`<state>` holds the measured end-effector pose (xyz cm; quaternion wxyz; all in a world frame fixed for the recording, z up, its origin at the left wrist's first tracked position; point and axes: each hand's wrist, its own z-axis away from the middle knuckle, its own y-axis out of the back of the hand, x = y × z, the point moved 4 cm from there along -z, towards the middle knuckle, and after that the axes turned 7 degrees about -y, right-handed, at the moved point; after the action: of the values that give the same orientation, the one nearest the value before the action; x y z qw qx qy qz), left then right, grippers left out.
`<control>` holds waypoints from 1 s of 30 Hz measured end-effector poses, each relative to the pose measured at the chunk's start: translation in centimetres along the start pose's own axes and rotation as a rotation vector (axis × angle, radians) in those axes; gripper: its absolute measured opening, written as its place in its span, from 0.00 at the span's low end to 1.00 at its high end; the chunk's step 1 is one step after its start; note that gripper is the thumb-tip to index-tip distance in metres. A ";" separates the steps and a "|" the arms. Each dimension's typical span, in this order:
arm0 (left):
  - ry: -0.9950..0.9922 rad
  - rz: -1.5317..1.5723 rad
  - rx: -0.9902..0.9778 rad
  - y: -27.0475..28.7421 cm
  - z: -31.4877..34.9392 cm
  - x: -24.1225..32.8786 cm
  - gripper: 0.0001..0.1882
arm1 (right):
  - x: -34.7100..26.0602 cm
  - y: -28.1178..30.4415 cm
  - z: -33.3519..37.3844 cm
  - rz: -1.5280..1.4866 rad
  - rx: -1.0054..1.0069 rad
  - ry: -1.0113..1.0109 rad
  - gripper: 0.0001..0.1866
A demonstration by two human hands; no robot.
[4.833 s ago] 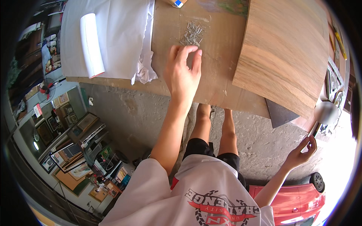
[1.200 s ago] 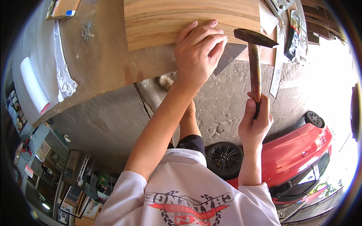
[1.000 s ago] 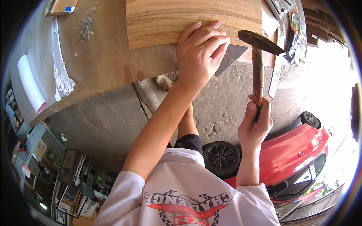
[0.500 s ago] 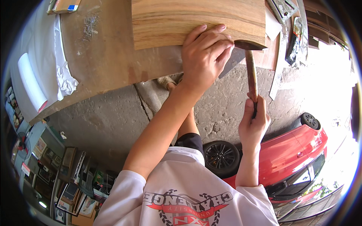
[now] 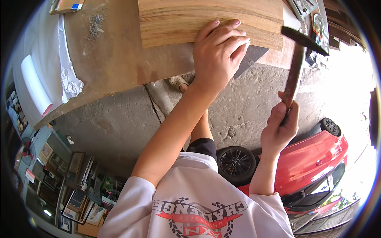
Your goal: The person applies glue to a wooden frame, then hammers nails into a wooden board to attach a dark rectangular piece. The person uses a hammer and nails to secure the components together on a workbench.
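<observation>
Hammer (image 5: 298, 59) | head (image 5: 304, 40) outward, long axis tilted right | right hand (image 5: 280, 126) gripping handle (image 5: 294, 75) | left hand (image 5: 217, 57): hold unclear

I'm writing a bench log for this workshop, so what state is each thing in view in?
Hammer: held up by its handle
Right hand: closed around that handle
Wooden board: lying flat
Left hand: on the board, fingers bent
Nails: loose, heaped
White roll: rolled up, lying down
White sheet: spread out, edge crumpled
Lamp: lit

Passable tabletop (image 5: 119, 47) separates nails (image 5: 95, 26) from wooden board (image 5: 174, 23), whose right side a hammer (image 5: 297, 61) obstructs.
</observation>
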<state>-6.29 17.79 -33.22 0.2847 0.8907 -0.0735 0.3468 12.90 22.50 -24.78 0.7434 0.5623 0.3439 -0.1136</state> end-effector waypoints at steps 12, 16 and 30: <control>0.424 -0.201 0.178 13.3 4.9 -4.1 0.28 | 3.3 -4.8 -9.4 -0.434 0.175 -0.210 0.13; 0.500 -0.142 0.094 14.2 5.1 -6.3 0.21 | 3.9 -6.4 -10.4 -0.639 0.122 -0.200 0.11; 0.639 0.144 0.156 14.1 5.0 -8.2 0.15 | 4.2 -7.8 -10.5 -0.746 0.078 -0.174 0.08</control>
<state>-14.17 2.80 -35.17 0.1991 0.7486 -0.0164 0.6322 7.68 30.35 -34.77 0.6554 0.4147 0.4558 -0.4367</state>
